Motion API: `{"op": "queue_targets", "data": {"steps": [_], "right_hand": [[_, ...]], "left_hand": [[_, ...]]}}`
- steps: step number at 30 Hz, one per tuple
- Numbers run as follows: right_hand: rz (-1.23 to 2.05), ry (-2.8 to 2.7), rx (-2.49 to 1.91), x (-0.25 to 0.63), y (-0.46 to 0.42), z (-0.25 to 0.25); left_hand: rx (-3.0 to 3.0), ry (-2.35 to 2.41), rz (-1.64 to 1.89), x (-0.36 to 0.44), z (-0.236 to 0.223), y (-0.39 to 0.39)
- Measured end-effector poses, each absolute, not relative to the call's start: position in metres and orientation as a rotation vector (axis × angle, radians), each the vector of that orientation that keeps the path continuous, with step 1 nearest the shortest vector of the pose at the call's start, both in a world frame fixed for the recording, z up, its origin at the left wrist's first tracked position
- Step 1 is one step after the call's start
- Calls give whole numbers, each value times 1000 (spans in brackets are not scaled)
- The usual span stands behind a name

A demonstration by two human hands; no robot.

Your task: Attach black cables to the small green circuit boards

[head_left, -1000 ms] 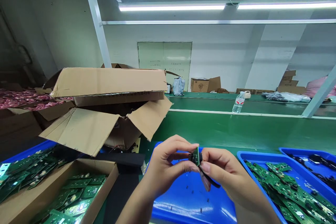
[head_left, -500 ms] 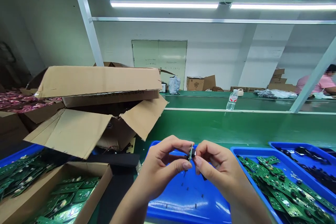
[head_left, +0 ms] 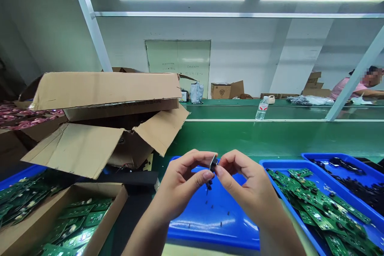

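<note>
My left hand [head_left: 180,186] pinches a small circuit board [head_left: 213,160] between thumb and fingers, turned nearly edge-on to me. From the other side, my right hand [head_left: 247,182] is closed with thumb and fingertips on a small black component [head_left: 215,164] against the board. Fingertips hide most of that part, and its exact kind cannot be made out. More dark pieces show below the left thumb. Both hands are raised over a blue tray [head_left: 210,234], where a few tiny dark bits lie scattered.
To the right, one blue tray [head_left: 271,163] bears green circuit boards [head_left: 318,200]; another [head_left: 307,155] holds black parts. At left, a cardboard box [head_left: 120,198] contains more boards. Behind it stands a large open carton [head_left: 105,88]. A water bottle [head_left: 262,109] and a person [head_left: 345,87] are farther back.
The board has turned in my left hand, so the black component now shows more clearly on its right side. Both hands sit slightly higher and left in view, which has itself shifted.
</note>
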State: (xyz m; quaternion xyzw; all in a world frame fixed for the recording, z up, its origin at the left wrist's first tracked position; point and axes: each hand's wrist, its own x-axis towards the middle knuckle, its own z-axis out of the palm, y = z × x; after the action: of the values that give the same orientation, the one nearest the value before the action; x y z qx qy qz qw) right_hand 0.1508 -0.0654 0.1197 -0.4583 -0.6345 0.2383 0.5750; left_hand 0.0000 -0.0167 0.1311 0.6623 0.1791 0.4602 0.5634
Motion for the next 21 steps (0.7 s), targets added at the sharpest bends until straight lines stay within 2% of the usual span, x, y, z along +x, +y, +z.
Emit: {"op": "queue_targets", "data": {"steps": [11, 21], "right_hand": [[420, -1448, -986, 157, -62, 117], [225, -1573, -939, 150, -59, 119]], "left_hand": [[1264, 369, 1049, -9, 128, -15], [1288, 265, 982, -3, 127, -12]]}}
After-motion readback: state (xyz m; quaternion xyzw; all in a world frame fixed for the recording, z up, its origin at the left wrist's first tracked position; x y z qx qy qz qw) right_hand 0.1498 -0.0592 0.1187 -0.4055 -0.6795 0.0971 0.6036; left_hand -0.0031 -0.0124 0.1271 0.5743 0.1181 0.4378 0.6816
